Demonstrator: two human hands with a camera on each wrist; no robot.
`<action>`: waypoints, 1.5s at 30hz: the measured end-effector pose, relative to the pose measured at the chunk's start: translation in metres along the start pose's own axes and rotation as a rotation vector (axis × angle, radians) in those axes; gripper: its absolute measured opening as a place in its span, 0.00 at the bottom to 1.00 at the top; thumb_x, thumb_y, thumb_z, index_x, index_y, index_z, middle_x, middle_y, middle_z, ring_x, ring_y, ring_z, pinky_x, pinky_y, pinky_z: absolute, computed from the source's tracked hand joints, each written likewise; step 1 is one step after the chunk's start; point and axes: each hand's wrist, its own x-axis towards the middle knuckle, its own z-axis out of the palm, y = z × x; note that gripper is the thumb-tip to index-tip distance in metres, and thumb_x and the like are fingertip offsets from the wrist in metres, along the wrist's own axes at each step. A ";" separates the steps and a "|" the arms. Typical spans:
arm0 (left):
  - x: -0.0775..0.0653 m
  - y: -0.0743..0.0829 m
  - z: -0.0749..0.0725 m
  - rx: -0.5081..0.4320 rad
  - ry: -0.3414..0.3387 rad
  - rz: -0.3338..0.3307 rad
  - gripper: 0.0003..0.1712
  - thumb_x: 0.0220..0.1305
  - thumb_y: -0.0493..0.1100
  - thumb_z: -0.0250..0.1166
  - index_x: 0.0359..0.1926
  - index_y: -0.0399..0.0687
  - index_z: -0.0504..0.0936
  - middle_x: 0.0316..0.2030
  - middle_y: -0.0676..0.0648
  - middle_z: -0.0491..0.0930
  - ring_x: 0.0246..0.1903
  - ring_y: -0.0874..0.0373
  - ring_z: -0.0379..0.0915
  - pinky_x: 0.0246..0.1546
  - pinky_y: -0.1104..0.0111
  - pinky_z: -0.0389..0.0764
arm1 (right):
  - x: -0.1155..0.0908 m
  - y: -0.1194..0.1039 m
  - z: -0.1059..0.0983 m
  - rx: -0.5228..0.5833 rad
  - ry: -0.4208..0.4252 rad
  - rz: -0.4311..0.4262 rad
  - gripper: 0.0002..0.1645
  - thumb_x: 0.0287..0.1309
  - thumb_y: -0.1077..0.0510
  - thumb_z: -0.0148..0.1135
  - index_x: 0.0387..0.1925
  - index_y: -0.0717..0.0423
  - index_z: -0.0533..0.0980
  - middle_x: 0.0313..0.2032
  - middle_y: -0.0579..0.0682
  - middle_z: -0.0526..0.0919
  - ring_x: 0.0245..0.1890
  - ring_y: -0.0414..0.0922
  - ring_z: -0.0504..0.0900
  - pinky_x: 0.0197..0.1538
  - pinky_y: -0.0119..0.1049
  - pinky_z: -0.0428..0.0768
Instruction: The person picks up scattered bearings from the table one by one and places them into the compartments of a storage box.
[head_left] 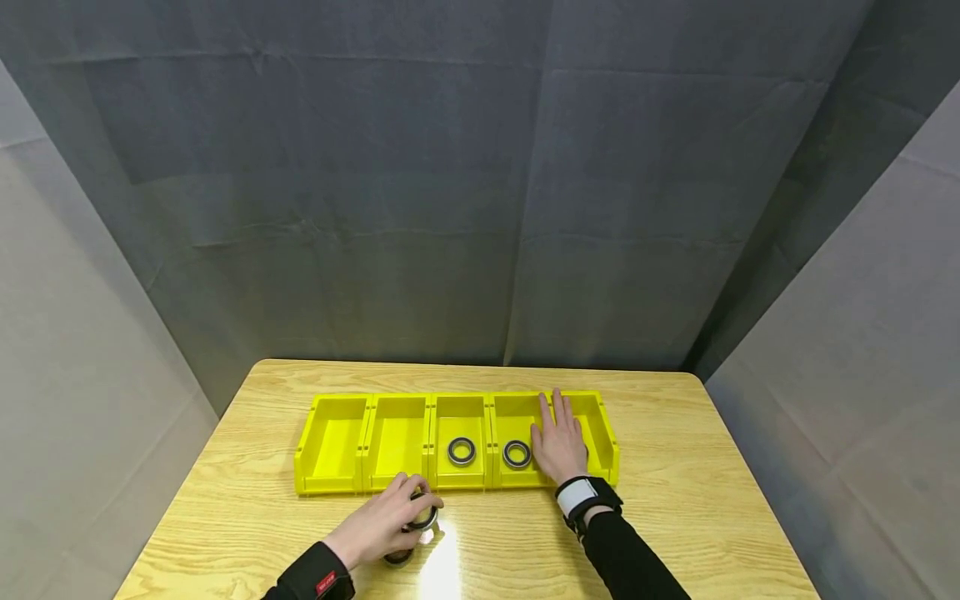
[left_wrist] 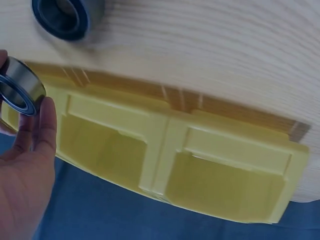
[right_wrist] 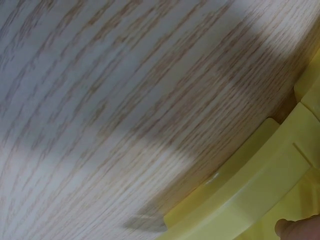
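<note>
My left hand [head_left: 385, 521] pinches a ball bearing [left_wrist: 22, 87] between fingers and thumb, in front of the yellow bins. Another bearing [left_wrist: 65, 17] lies on the table beside that hand, largely hidden beneath it in the head view. My right hand [head_left: 560, 443] is over the two rightmost compartments with its fingers stretched forward; whether it touches the bin is unclear. One bearing [head_left: 461, 451] lies flat in the middle compartment. The compartment to its right holds another bearing [head_left: 517, 454], just left of my right hand. My hand covers part of the rightmost compartment.
The row of yellow bins [head_left: 363, 450] stands across a wood-grain table [head_left: 247, 517]. Grey cloth [head_left: 420, 208] hangs behind the table, with paler cloth walls at the left [head_left: 75, 333] and right [head_left: 855, 358].
</note>
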 end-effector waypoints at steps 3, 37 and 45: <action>0.000 -0.005 -0.003 -0.003 0.018 -0.034 0.23 0.65 0.41 0.68 0.61 0.52 0.79 0.52 0.50 0.74 0.43 0.60 0.60 0.33 0.77 0.66 | 0.000 0.000 0.000 -0.002 0.001 -0.003 0.36 0.73 0.50 0.52 0.77 0.57 0.58 0.79 0.62 0.52 0.79 0.62 0.52 0.74 0.64 0.63; 0.011 -0.025 -0.004 0.069 0.286 -0.348 0.26 0.57 0.38 0.74 0.58 0.46 0.80 0.51 0.41 0.75 0.46 0.47 0.68 0.30 0.64 0.77 | 0.000 -0.002 -0.001 -0.007 0.008 0.006 0.36 0.72 0.52 0.53 0.76 0.57 0.59 0.78 0.63 0.53 0.79 0.62 0.53 0.74 0.64 0.62; 0.015 -0.029 -0.001 0.082 0.367 -0.355 0.26 0.55 0.36 0.75 0.56 0.45 0.81 0.48 0.39 0.75 0.43 0.46 0.68 0.29 0.64 0.79 | 0.000 -0.002 0.001 0.001 0.007 0.022 0.36 0.72 0.52 0.54 0.76 0.56 0.59 0.78 0.62 0.54 0.79 0.61 0.53 0.75 0.64 0.61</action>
